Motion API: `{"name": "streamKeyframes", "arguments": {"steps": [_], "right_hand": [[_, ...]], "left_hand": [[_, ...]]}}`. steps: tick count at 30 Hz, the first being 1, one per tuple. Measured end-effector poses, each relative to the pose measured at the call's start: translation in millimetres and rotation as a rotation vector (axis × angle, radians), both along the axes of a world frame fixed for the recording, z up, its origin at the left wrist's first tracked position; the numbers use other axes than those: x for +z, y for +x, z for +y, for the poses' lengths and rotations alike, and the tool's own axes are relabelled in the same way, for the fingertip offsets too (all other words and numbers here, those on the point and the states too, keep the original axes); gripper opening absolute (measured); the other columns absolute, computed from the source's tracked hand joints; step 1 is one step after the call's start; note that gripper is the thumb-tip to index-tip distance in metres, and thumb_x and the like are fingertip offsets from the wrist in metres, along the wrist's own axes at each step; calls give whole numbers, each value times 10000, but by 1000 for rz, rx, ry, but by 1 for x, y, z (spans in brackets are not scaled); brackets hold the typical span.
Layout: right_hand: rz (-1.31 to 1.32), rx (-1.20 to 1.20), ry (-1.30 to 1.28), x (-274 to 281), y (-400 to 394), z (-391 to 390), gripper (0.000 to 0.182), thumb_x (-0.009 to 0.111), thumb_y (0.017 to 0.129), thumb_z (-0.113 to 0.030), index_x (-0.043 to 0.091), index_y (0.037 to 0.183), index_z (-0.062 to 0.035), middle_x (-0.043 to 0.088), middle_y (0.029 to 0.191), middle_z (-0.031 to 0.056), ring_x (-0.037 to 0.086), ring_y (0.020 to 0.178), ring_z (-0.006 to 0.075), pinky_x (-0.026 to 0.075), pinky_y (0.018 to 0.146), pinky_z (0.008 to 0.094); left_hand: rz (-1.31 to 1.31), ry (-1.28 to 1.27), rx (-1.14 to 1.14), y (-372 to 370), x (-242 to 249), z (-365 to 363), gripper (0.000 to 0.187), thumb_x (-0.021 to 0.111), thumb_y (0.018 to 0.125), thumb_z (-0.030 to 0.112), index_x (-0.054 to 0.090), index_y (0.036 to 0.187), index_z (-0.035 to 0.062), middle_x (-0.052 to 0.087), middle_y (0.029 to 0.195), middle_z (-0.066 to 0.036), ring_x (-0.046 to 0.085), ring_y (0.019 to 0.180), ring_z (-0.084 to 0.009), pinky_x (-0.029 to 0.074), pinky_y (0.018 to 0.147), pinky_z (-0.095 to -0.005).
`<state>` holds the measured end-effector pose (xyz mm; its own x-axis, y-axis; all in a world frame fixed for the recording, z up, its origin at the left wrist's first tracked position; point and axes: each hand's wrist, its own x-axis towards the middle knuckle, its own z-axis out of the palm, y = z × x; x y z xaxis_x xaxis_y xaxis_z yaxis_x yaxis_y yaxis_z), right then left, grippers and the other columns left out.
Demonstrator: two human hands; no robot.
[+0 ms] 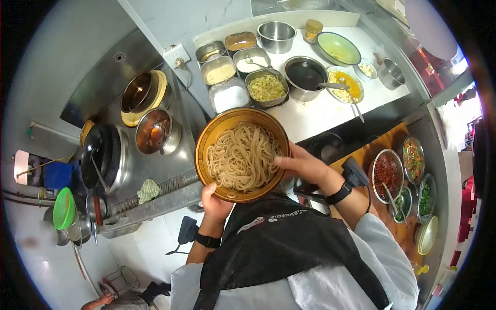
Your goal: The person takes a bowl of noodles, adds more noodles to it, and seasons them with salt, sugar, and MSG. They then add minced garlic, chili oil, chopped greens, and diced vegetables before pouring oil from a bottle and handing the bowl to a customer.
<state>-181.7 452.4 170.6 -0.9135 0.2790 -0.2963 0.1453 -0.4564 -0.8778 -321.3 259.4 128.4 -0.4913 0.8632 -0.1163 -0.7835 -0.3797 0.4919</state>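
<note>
A brown bowl (203, 148) full of cooked noodles (243, 155) is held up in front of my apron. My left hand (216, 204) grips its lower left rim, the thumb on the edge and the other fingers mostly hidden underneath. On the right side, my right hand (305, 164) clasps the bowl with its thumb over the rim beside the noodles. Just beyond the bowl sit a tub of chopped pickled greens (266, 88) and a tub of white powder (230, 98). A steel pot of dark liquid (305, 75) stands to their right.
On the left stove are a black wok (95, 155) and a steel pot with reddish sauce (155, 132). The wooden counter at right holds a bowl of chili flakes (387, 175) and chopped greens (426, 196). Another person's hand (107, 298) shows at lower left.
</note>
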Motion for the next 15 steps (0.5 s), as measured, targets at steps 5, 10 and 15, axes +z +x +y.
{"name": "streamKeyframes", "arguments": {"steps": [5, 10, 15], "right_hand": [[-66, -297, 603, 7, -35, 59, 256, 507, 855, -239, 538, 976, -16, 574, 820, 27, 514, 670, 84, 422, 574, 216], [24, -355, 910, 11, -68, 103, 144, 529, 809, -144, 566, 816, -5, 565, 652, 33, 517, 562, 109, 415, 515, 233], [-98, -375, 1507, 31, -99, 128, 166, 546, 766, -141, 554, 876, -16, 585, 750, 121, 570, 687, 244, 445, 623, 338]], "left_hand": [[-14, -4, 38, -7, -3, -5, 577, 436, 737, 191, 308, 1260, -18, 389, 1274, -159, 391, 1165, -292, 302, 984, -427], [57, -50, 10, -9, 2, -5, 573, 454, 753, 185, 298, 1265, -20, 398, 1268, -153, 405, 1156, -283, 310, 978, -419], [51, -217, 26, -10, 4, 5, 546, 471, 790, 320, 332, 1256, 72, 408, 1262, -90, 420, 1142, -251, 357, 937, -434]]}}
